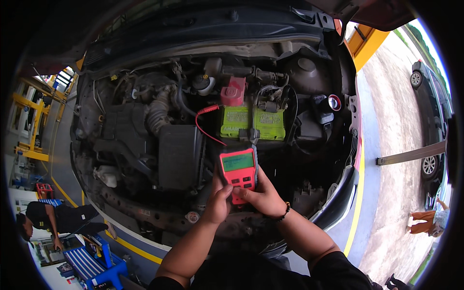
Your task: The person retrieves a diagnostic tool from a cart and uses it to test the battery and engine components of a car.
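A red handheld battery tester [245,172] with a green screen and dark buttons is held upright over the front of an open engine bay. My left hand [218,202] grips its left side, thumb against the lower front. Around its right side wraps my right hand [263,194], with the thumb by the buttons. Beyond the tester sits a car battery [233,120] with a bright green top and a red terminal cover [234,91]. A red clamp [208,110] is at the battery's left edge, its red lead curving down toward the tester. Any second clamp is hard to make out.
Left of the battery are a black air filter box [179,157] and a ribbed intake hose [159,110]. A black cylindrical thing with a red-ringed lens [333,102] rests at the right. A person [58,217] bends by a blue tool cart [92,261]; yellow lift posts [369,46] flank the car.
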Motion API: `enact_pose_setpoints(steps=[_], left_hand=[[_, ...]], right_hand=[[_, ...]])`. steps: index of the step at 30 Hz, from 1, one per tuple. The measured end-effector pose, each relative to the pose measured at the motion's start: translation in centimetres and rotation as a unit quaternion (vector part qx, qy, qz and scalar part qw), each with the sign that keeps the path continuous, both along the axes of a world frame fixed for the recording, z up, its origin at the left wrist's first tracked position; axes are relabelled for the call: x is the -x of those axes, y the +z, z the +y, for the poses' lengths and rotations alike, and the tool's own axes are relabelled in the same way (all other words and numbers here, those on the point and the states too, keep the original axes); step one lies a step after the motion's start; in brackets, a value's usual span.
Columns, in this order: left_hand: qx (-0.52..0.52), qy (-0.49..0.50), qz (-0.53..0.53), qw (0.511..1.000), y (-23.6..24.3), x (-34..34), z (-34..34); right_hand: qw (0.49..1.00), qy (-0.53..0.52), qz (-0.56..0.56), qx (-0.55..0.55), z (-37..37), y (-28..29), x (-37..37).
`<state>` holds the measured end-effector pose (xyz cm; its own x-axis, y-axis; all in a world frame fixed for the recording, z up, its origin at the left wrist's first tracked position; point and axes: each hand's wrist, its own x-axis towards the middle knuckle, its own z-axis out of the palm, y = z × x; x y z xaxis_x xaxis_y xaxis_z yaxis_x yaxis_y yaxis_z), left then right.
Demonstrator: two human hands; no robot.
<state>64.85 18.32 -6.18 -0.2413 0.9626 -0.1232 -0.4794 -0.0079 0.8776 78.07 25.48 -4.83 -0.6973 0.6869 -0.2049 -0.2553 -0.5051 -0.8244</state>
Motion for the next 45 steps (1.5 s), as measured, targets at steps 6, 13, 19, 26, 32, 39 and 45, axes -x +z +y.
enact_pose_setpoints(steps=[6, 13, 19, 26, 32, 39, 45], left_hand=[[-0.01, -0.007, 0.013, 1.0, 0.2, 0.2, 0.0], [-0.011, -0.046, -0.007, 0.999, 0.6, 0.8, 0.0], [-0.021, -0.041, 0.019, 0.999, 1.0, 0.6, -0.2], [-0.021, 0.007, 0.086, 0.996, -0.9, 0.1, -0.3], [-0.026, 0.049, 0.169, 0.984, -0.8, -0.4, 0.2], [-0.04, 0.073, 0.177, 0.981, -1.6, -0.8, 0.0], [-0.044, 0.081, 0.218, 0.972, -1.5, -0.8, 0.0]], right_hand=[[0.999, -0.005, -0.004, -0.05, -0.1, -0.3, -0.1], [1.0, 0.015, -0.003, -0.004, 0.1, 0.1, -0.3], [0.998, -0.016, 0.007, -0.054, -0.2, -0.8, 0.1], [0.996, -0.028, -0.024, -0.082, -0.3, -2.2, 0.3], [0.998, -0.032, -0.032, -0.038, -0.5, -2.3, 0.7], [0.99, -0.03, -0.092, -0.107, -0.3, -2.1, 0.5], [0.987, -0.052, -0.102, -0.116, -0.6, -2.7, 0.8]])
